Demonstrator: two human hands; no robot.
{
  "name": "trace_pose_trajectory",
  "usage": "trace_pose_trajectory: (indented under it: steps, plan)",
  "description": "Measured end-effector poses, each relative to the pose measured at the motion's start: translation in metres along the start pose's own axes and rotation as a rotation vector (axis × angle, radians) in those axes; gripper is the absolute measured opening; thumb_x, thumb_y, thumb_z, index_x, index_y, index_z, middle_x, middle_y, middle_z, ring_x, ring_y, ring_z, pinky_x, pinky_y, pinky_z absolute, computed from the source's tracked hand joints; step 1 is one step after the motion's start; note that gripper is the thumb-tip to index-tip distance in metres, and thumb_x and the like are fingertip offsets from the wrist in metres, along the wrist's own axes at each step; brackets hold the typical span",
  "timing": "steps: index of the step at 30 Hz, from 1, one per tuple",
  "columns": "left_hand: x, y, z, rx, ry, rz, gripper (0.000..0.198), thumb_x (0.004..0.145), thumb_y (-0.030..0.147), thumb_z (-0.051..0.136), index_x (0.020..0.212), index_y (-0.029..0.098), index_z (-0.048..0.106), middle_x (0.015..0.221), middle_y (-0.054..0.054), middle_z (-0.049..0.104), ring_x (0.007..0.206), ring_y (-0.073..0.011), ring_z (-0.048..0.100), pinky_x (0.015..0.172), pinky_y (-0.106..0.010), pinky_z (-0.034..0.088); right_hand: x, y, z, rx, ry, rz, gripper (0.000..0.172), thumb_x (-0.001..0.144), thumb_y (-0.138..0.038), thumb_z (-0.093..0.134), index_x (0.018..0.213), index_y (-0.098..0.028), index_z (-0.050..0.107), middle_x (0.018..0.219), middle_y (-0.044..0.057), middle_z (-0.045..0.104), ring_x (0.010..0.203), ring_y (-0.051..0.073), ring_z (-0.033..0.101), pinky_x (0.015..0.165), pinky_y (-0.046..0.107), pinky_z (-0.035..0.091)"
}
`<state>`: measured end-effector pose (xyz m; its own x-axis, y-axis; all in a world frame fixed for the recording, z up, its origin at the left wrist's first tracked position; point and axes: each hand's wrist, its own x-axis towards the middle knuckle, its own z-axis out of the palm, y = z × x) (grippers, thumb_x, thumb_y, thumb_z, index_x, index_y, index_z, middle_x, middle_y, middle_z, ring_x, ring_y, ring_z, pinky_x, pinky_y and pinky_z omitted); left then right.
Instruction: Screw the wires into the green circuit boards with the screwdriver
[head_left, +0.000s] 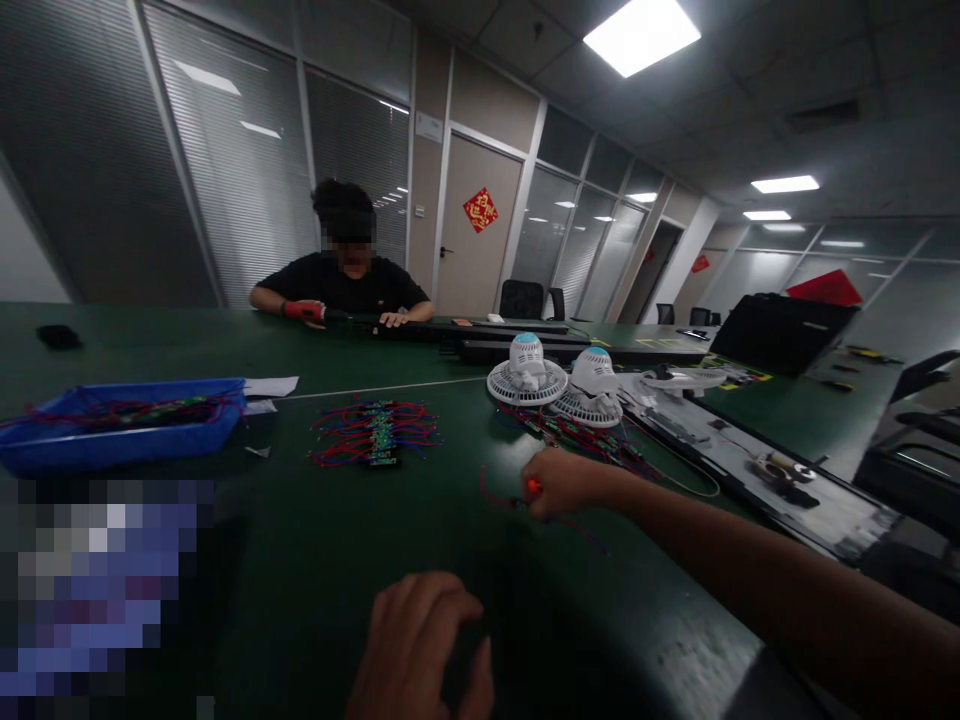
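Note:
My right hand [561, 482] is closed low over the table, fingers pressed together. At its fingertips is a small wired circuit board [518, 504], with thin red wires trailing out on both sides. A bright orange spot [533, 486] shows between the fingers; its kind is unclear. Nearer to me, my left hand [421, 645] hovers with curled fingers and the thumb apart, and nothing shows in it. Left of my right hand lies a row of green circuit boards [382, 435] with red and blue wires. More wired boards [592, 440] lie in a tangle beyond my right hand.
A blue tray [120, 455] of wired boards stands left. Two white fans [527, 372] stand beyond my right hand, near a long opened panel [750, 460]. Across the green table [285, 540] sits a person [341, 270] with a red-and-black tool. A black case [784, 330] stands right.

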<state>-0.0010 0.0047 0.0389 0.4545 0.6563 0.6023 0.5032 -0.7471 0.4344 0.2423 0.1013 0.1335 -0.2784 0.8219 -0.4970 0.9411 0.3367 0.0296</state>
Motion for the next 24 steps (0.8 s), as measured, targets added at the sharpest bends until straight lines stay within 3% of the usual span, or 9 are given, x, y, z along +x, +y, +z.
trace_pose_trajectory:
  steps: [2,4,6,9,11,14,18,21,24]
  plan:
    - [0.006,-0.006,-0.007,0.054,0.013,-0.036,0.037,0.076,0.018,0.062,0.112,0.024,0.053,0.105,-0.007,0.063,0.097,-0.0268,0.058,0.08,-0.042,0.043,-0.003,-0.027,0.002,0.089,-0.05,-0.175,0.024,0.088,-0.033,0.058,0.103,-0.015,0.062,0.102,0.005,0.064,0.087,0.018,0.062,0.076,0.037,0.052]
    - [0.01,-0.008,-0.013,0.065,-0.083,-0.092,0.041,0.071,0.02,0.067,0.111,0.024,0.056,0.108,-0.007,0.063,0.1,-0.0289,0.056,0.083,-0.045,0.04,0.0,-0.05,0.006,0.18,-0.062,-0.322,0.02,0.085,-0.031,0.061,0.098,-0.015,0.063,0.093,0.003,0.065,0.081,0.015,0.062,0.073,0.036,0.051]
    - [0.011,-0.007,-0.016,0.047,-0.244,-0.165,0.027,0.073,0.019,0.068,0.098,0.024,0.06,0.101,-0.004,0.064,0.097,-0.0277,0.056,0.084,-0.046,0.038,0.008,-0.066,0.01,0.272,-0.041,-0.415,0.017,0.081,-0.026,0.066,0.093,-0.015,0.065,0.085,0.001,0.065,0.073,0.014,0.06,0.069,0.033,0.05]
    - [0.012,-0.004,-0.017,0.052,-0.34,-0.268,0.016,0.079,0.01,0.06,0.09,0.022,0.062,0.094,-0.003,0.064,0.091,-0.024,0.057,0.084,-0.045,0.036,0.021,-0.076,0.011,0.428,0.025,-0.476,0.016,0.069,-0.015,0.07,0.085,-0.015,0.067,0.074,-0.002,0.064,0.062,0.011,0.057,0.06,0.027,0.046]
    - [0.012,-0.003,-0.016,0.06,-0.325,-0.299,0.015,0.081,0.009,0.057,0.088,0.021,0.061,0.09,-0.002,0.064,0.088,-0.0229,0.056,0.083,-0.044,0.035,0.023,-0.075,0.005,0.565,0.122,-0.481,0.017,0.064,-0.014,0.072,0.081,-0.016,0.068,0.071,-0.002,0.065,0.062,0.01,0.057,0.059,0.024,0.044]
    - [0.012,-0.004,-0.016,0.068,-0.282,-0.329,0.011,0.078,0.013,0.061,0.087,0.02,0.06,0.086,-0.002,0.062,0.085,-0.0232,0.055,0.08,-0.042,0.035,0.014,-0.071,-0.01,0.826,0.388,-0.427,0.017,0.071,-0.026,0.07,0.084,-0.016,0.067,0.072,-0.002,0.065,0.061,0.009,0.055,0.058,0.022,0.042]
    - [0.015,-0.008,-0.015,0.084,-0.257,-0.361,0.011,0.078,0.012,0.059,0.085,0.019,0.057,0.08,-0.001,0.06,0.08,-0.0221,0.054,0.076,-0.041,0.034,-0.006,-0.075,-0.02,1.213,0.738,-0.368,0.024,0.082,-0.042,0.059,0.081,-0.018,0.058,0.061,-0.006,0.055,0.042,0.005,0.039,0.038,0.019,0.027]
    - [0.016,-0.009,-0.013,0.099,-0.252,-0.373,0.011,0.079,0.02,0.064,0.089,0.019,0.06,0.085,-0.002,0.061,0.083,-0.0233,0.054,0.077,-0.041,0.034,-0.013,-0.086,-0.015,1.431,0.905,-0.387,0.027,0.084,-0.046,0.054,0.076,-0.02,0.054,0.056,-0.008,0.046,0.039,0.005,0.035,0.035,0.02,0.023]
    - [0.017,-0.011,-0.011,0.104,-0.272,-0.357,0.015,0.082,0.024,0.063,0.097,0.02,0.064,0.092,-0.003,0.062,0.089,-0.0246,0.054,0.077,-0.041,0.035,-0.012,-0.101,-0.007,1.682,0.969,-0.485,0.027,0.085,-0.043,0.052,0.07,-0.02,0.054,0.05,-0.008,0.042,0.036,0.005,0.032,0.033,0.02,0.021]
